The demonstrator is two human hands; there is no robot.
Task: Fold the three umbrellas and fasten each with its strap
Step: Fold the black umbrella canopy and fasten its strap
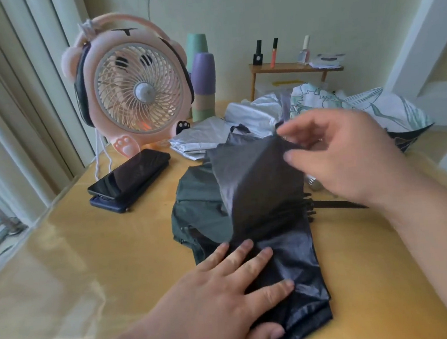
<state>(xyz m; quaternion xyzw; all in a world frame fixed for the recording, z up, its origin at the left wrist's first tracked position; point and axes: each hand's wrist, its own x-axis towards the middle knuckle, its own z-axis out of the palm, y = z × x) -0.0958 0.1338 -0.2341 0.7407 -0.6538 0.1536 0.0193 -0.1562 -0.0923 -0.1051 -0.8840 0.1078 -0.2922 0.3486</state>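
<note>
Two hands work one dark umbrella (pixel 259 193) lying on the yellow table (pixel 90 262). Left hand (pixel 227 285) is flat, fingers straight and spread, pressing the near end of the canopy down onto the table. Right hand (pixel 351 158) is raised, farther out and to the right of the left hand. Its thumb and fingertips pinch a fold of the dark fabric and lift it into a peak. The fabric runs taut from that pinch down to the left hand's fingertips. Under the right wrist a black shaft (pixel 339 204) sticks out of the canopy, pointing right. Left of the lifted fold, more dark greenish canopy lies slack on the table.

Just beyond the right fingertips lies a silver umbrella (pixel 214 137), loose and crumpled. Behind the right hand lies a floral umbrella (pixel 373 102), white with a teal leaf print, also loose. Straps: cannot tell.

Well left of both hands, a black phone (pixel 131 174) is stacked on a dark blue device (pixel 109 203). Beyond these stands a pink fan (pixel 140 92) with stacked cups (pixel 204 81) beside it. Far behind the right hand is a small wooden shelf (pixel 289 67) with bottles on it.
</note>
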